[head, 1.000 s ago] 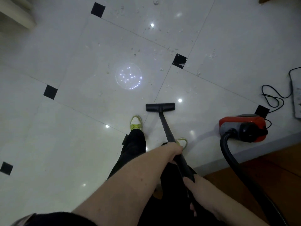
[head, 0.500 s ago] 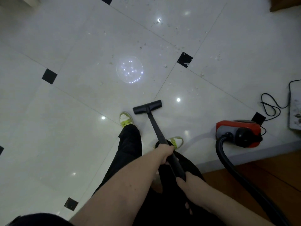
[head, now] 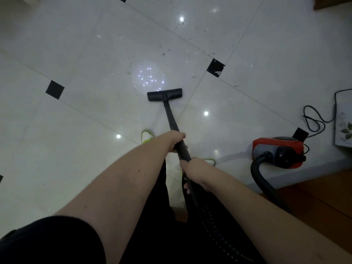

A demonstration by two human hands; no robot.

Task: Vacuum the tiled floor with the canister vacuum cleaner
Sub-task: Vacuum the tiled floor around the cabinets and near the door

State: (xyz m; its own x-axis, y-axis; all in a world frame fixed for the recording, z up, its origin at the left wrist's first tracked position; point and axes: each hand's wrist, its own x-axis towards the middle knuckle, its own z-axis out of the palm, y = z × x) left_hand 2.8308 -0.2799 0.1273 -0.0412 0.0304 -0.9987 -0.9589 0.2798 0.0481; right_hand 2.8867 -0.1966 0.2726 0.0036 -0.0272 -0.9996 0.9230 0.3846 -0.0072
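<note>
Gripping the black wand (head: 172,122) in tandem, both hands wrap the tube: the right hand (head: 193,171) sits nearer the body, presumably to steer, and the left hand (head: 176,140) sits further down, presumably to press and guide. The ribbed hose (head: 262,180) loops from the wand's near end to the red canister vacuum cleaner (head: 278,151), which stands to the right on the tiled floor (head: 76,130), beside the wooden flooring edge. The floor nozzle (head: 164,94) lies flat on the tile, well ahead of the feet. Beyond it, scattered debris (head: 207,56) remains around the black inset tile (head: 215,67), apparently unvacuumed.
</note>
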